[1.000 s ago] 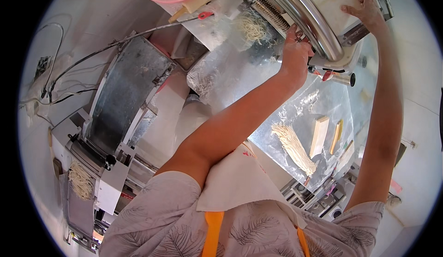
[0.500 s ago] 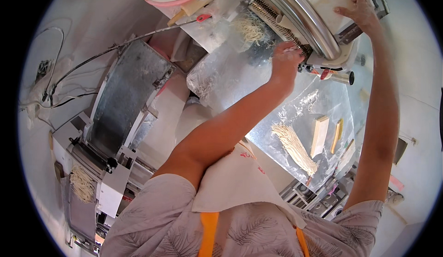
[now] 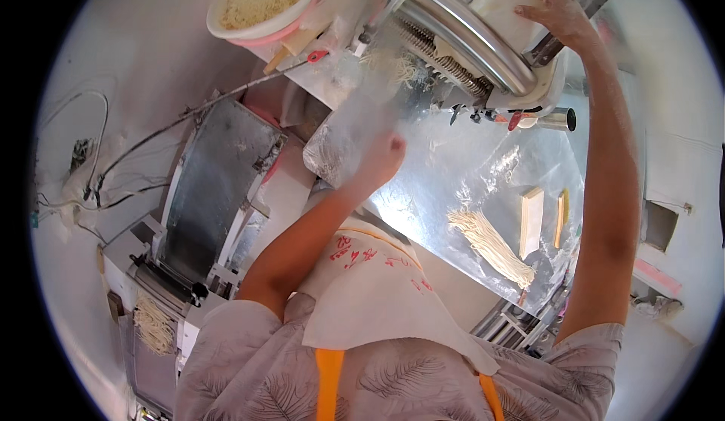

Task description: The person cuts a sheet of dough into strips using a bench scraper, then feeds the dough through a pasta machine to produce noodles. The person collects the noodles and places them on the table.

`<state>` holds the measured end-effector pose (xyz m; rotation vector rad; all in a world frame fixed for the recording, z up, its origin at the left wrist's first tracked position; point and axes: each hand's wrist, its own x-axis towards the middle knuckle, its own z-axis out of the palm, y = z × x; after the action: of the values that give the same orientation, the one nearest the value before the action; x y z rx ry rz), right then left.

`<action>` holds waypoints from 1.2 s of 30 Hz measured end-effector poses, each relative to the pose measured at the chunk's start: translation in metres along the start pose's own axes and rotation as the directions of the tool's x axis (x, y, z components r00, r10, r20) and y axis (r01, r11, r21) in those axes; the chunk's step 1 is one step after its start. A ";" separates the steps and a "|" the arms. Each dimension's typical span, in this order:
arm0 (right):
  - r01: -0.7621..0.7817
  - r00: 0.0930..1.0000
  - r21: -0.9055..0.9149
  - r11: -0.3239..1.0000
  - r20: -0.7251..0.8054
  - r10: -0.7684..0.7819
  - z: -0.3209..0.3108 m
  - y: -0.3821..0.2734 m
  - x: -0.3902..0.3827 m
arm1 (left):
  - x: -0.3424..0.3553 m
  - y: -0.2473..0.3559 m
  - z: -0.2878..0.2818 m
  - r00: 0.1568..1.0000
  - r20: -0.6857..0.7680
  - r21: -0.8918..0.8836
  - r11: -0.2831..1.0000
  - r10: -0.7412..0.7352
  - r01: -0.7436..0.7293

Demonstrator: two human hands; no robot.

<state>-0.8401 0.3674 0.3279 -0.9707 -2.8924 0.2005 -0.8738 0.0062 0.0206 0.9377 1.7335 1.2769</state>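
My right hand lies flat on a pale sheet of dough on top of the steel noodle-cutting machine at the upper right. My left hand is closed in a fist, apart from the machine, over the shiny metal table below the toothed cutter rollers. It holds nothing that I can see. A few noodle strands hang below the cutter. A bundle of cut noodles lies on the table to the right.
A bowl of noodles stands at the top left of the table. Wooden blocks lie beside the noodle bundle. A second metal machine with noodles at its lower end stands to my left, with cables on the floor.
My left hand has drawn back from the cutter rollers, down and left over the table, and closed into a fist. My right hand stayed on the dough sheet. The view shifted a little.
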 end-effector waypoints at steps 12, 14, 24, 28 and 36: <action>-0.018 0.831 0.309 0.951 -0.524 0.186 0.015 -0.088 -0.131 | -0.052 -0.077 -0.062 0.911 0.197 -0.092 0.918 -0.363 0.386; -0.091 0.847 0.404 0.910 -0.449 0.284 0.034 -0.114 -0.184 | -0.043 -0.075 -0.066 0.907 0.183 -0.071 0.915 -0.379 0.397; -0.542 0.839 0.377 0.751 0.291 0.460 0.279 -0.116 -0.407 | -0.011 -0.092 -0.056 0.844 0.344 -0.019 0.895 -0.412 0.445; -0.582 0.812 0.290 0.760 0.260 0.522 0.298 -0.093 -0.428 | -0.004 -0.047 -0.047 0.823 0.326 -0.182 0.824 -0.465 0.537; -0.680 0.665 0.072 0.729 0.478 0.573 0.301 -0.096 -0.389 | 0.025 -0.051 -0.073 0.691 0.375 0.015 0.749 -0.618 0.663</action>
<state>-0.6244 0.0267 0.0303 -2.0729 -2.5985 0.9036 -0.9561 -0.0119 -0.0181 0.3768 1.4681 0.6747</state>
